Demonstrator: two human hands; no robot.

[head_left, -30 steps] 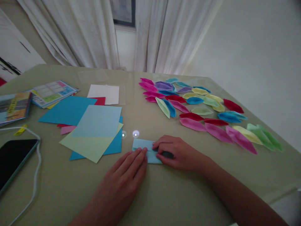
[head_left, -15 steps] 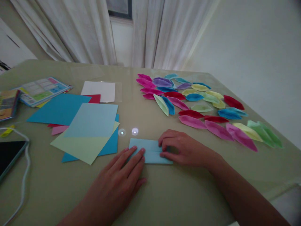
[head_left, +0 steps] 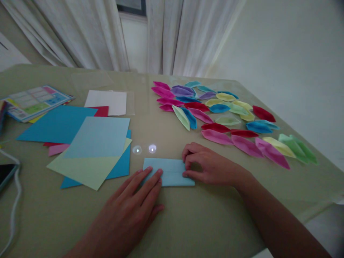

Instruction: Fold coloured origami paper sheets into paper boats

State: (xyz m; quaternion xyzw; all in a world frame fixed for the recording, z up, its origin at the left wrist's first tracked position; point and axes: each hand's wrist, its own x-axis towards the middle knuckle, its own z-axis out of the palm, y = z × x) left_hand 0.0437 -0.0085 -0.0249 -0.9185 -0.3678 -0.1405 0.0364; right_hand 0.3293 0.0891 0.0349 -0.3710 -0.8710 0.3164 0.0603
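Note:
A light blue sheet of paper [head_left: 172,170], folded into a flat rectangle with a crease line along its middle, lies on the table in front of me. My left hand [head_left: 137,200] rests flat with its fingers stretched over the paper's left end, pressing it down. At the right end, my right hand [head_left: 205,163] has its fingers bent, with thumb and index finger closed on the paper's edge. What is under its fingertips is partly hidden.
Loose paper squares [head_left: 99,136] in blue, green and red overlap on the left. Behind them lie a white sheet [head_left: 107,102] and a printed booklet [head_left: 40,102]. Several folded paper pieces [head_left: 217,138] spread across the right. A white cable [head_left: 16,200] runs by a dark device [head_left: 5,173].
The view has turned slightly right, so the table things sit further left. My right hand has shifted a little along the paper's right edge; my left hand stays on the paper.

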